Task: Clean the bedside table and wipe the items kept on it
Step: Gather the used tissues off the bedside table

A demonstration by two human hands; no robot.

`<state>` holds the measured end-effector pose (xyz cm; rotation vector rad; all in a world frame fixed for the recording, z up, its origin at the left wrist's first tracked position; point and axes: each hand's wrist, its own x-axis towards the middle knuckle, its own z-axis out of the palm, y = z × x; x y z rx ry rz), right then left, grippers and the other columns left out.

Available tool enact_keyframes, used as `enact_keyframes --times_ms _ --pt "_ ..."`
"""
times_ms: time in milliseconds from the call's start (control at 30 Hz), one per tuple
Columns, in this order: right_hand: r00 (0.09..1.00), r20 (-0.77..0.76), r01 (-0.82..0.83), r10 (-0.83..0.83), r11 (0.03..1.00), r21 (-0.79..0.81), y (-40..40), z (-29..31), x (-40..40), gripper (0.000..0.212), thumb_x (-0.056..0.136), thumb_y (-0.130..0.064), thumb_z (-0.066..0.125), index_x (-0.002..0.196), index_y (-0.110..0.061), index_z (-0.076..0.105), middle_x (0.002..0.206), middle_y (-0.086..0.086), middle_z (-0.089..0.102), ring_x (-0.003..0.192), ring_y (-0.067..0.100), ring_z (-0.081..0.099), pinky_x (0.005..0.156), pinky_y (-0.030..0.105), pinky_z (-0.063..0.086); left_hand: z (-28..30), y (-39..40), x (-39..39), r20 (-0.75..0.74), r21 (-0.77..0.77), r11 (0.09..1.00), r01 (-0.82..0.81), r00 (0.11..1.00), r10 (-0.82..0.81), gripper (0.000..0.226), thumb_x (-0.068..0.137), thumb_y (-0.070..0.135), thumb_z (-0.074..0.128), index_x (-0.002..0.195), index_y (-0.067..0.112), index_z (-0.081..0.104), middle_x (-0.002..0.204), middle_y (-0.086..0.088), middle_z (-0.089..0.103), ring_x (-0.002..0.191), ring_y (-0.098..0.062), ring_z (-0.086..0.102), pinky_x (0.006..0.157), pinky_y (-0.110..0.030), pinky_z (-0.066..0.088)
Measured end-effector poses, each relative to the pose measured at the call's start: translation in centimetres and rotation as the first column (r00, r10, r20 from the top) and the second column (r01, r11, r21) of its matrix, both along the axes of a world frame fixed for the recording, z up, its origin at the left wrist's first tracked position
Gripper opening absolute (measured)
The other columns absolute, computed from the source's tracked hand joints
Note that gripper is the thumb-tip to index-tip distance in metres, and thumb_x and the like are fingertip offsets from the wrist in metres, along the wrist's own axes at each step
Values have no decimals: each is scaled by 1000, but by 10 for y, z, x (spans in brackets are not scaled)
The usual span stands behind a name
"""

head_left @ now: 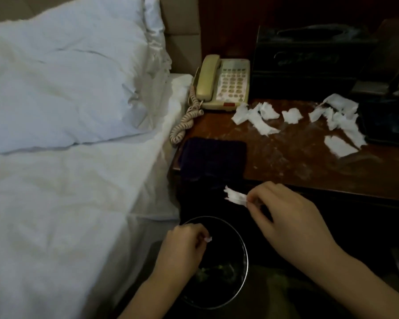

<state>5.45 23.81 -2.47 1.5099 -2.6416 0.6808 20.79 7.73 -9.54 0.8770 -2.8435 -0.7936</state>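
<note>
The brown bedside table [286, 164] is dusty and carries several torn white tissue scraps [293, 116]. A beige corded telephone [224, 84] stands at its back left, and a dark purple cloth [213, 160] hangs over its front left edge. My right hand [283, 217] pinches a white tissue scrap [235, 198] below the table's front edge. Over a round black waste bin [244, 254] on the floor, my left hand [184, 252] pinches a tiny tissue scrap [208, 239].
A black tissue box [309, 61] stands at the back of the table. Another dark box [389, 120] sits at the right. The bed with its white sheet [55, 215] and pillows [62, 77] fills the left side, close against the table.
</note>
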Motion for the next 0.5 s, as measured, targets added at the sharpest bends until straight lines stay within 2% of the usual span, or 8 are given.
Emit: enact_keyframes --times_ms 67,167,233,333,500 --pt "1000 25 7 -9 997 80 1 -22 9 3 95 -30 60 97 -30 62 92 -14 58 81 6 55 63 19 44 -13 -2 3 61 -16 1000 11 998 -10 14 93 21 68 100 28 78 94 8 77 89 -10 70 69 -15 45" --pt "998 52 13 -23 982 186 6 -48 19 11 99 -35 51 105 -32 60 98 -13 55 86 6 54 66 18 44 -25 -9 7 114 -8 1000 -4 994 5 15 97 23 65 105 27 78 98 3 78 92 -16 72 78 -28 55" --pt "999 43 15 -26 968 249 5 -59 27 13 100 -37 48 106 -32 59 99 -13 54 86 5 54 63 16 41 -29 -12 10 143 51 999 10 990 -18 19 98 26 66 114 26 76 105 1 78 100 -19 72 86 -33 56" --pt "997 74 -2 -21 952 305 -2 -79 38 16 100 -35 47 105 -30 60 100 -12 56 88 5 55 67 17 43 -34 -14 15 158 62 998 -17 987 7 35 96 20 66 131 26 69 119 -2 75 112 -21 68 94 -30 51" --pt "992 121 -71 27 924 377 -15 -118 53 21 103 -28 44 106 -22 64 106 -4 60 94 12 58 76 24 48 -30 -15 15 53 1 988 -154 987 154 31 93 17 65 120 29 73 113 2 76 108 -17 70 93 -28 49"
